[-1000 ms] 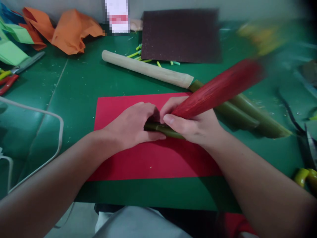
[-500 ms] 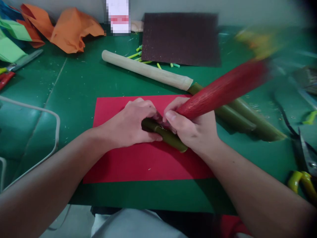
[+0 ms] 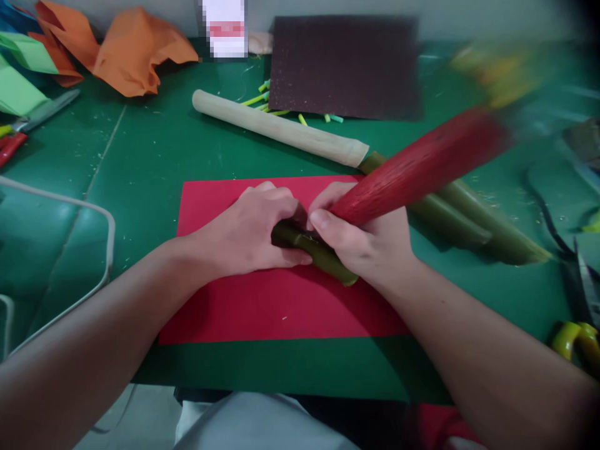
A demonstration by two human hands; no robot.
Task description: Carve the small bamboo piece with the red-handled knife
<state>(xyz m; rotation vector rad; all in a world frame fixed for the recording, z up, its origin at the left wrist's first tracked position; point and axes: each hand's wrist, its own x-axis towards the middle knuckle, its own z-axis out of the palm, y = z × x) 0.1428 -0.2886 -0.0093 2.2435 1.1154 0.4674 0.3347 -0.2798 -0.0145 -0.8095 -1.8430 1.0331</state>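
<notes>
Both hands occupied at a green tube over a red sheet

Far left, folded pale-green paper point(image 3: 16, 87) lies beside red-and-yellow-handled scissors point(image 3: 49, 111). Nearer is a rounded white wire frame point(image 3: 111, 240). To their right, far side, sits an orange sheet point(image 3: 129, 56), creased and buckled.

The left hand point(image 3: 255, 228) is curled, thumb on the near side, gripping a smooth, olive-toned green tube point(image 3: 332, 259). The tube slants above the flat, matte red sheet point(image 3: 257, 309), which rests on the glossy green table point(image 3: 154, 144). Beyond it lie a pale, straight rod point(image 3: 281, 125) and a speckled, dark rectangular sheet point(image 3: 344, 69).

The right hand point(image 3: 382, 244) pinches the lower end of a thick, grainy red stick point(image 3: 422, 165) between thumb and fingers, against the tube; its tip is hidden. The stick leans far right, its upper end blurred. Behind it lie tapered olive tubes point(image 3: 450, 222). Rightmost, yellow-handled shears point(image 3: 588, 281) are partly cut off.
</notes>
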